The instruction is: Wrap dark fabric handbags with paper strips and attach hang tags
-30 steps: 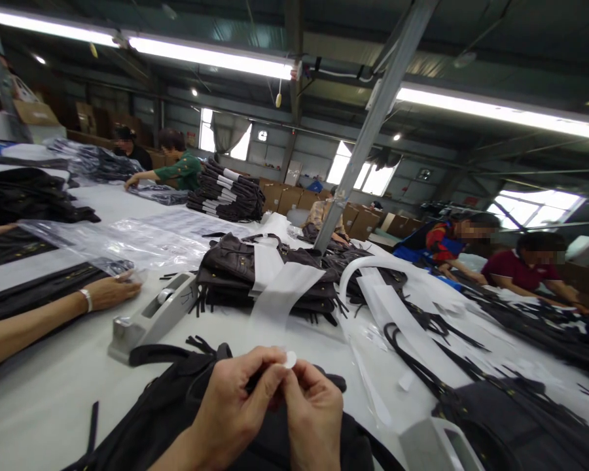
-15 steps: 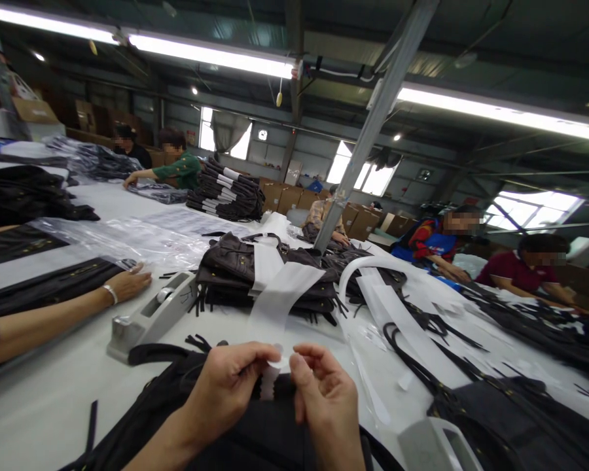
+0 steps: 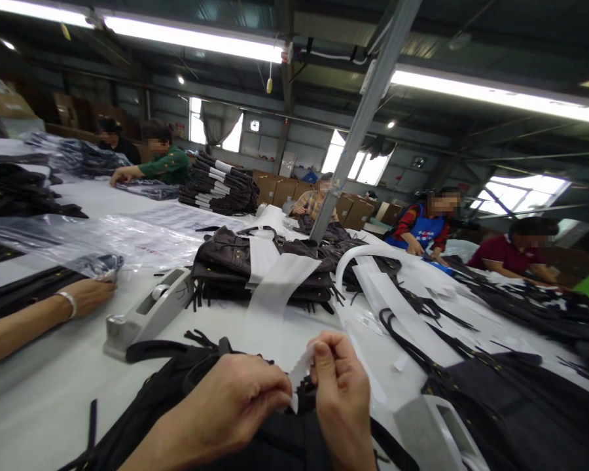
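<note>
A short white strip with a jagged edge is stretched between my two hands at the lower centre. My left hand pinches its lower end, and my right hand pinches its upper end between thumb and fingers. Beneath both hands lies a black bag with straps, partly hidden by my wrists. Beyond them sits a stack of dark bags, with a white paper band draped over its front.
Grey tape dispensers stand at left and lower right. A metal post rises behind the stack. Another person's braceleted hand rests by plastic-covered bags at left. More dark bags lie at right; several people work further back.
My right hand has risen slightly and my left has lowered, with the strip now slanting between them. The other person's hand at left has moved left, drawing plastic over the bags.
</note>
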Action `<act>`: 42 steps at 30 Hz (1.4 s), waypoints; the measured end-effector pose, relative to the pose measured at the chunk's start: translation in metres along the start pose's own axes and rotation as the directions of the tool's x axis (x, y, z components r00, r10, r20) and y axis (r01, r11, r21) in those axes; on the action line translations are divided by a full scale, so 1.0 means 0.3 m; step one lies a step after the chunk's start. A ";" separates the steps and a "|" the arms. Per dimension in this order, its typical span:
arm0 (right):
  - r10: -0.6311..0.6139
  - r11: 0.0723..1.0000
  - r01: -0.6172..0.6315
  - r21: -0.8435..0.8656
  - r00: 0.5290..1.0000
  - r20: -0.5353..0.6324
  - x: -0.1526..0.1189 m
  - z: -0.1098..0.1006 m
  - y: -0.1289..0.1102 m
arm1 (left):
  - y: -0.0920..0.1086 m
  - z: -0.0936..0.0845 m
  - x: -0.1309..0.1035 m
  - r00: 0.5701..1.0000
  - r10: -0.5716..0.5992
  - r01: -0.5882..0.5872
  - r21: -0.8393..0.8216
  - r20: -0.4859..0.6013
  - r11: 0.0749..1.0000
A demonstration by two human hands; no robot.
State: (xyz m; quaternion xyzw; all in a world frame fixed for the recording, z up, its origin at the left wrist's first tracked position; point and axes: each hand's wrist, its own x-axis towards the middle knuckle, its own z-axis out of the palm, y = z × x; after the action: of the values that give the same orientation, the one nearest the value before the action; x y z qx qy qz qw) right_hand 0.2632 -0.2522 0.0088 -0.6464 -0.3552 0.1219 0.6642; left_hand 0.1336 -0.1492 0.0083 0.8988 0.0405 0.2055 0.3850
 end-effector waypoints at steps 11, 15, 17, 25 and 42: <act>0.021 0.973 0.021 0.229 0.983 -0.180 0.031 -0.008 0.026 | -0.045 -0.013 -0.012 0.999 0.037 -0.038 -0.048 -0.032 0.998; -0.121 0.983 0.135 -0.121 0.986 0.117 0.052 -0.064 0.018 | -0.097 0.006 0.003 0.963 0.036 -0.033 0.015 -0.268 0.999; -0.115 0.921 0.224 -0.320 0.939 0.325 0.062 -0.071 0.032 | -0.111 0.012 0.006 0.947 0.019 -0.005 0.042 -0.320 0.999; -0.193 0.858 0.253 -0.447 0.965 0.176 0.093 -0.011 0.120 | -0.210 -0.068 0.010 0.929 -0.101 0.238 0.366 -0.356 0.900; -0.261 0.879 0.358 -0.315 0.914 0.311 0.279 0.042 -0.092 | -0.069 -0.084 0.188 0.968 -0.041 0.084 0.164 -0.248 0.983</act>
State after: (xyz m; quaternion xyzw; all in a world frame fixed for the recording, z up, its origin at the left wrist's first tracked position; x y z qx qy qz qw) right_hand 0.3069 -0.1942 0.0601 -0.6710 -0.5549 0.0287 0.4910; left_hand 0.1768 -0.1047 0.0282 0.8952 0.1338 0.2976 0.3036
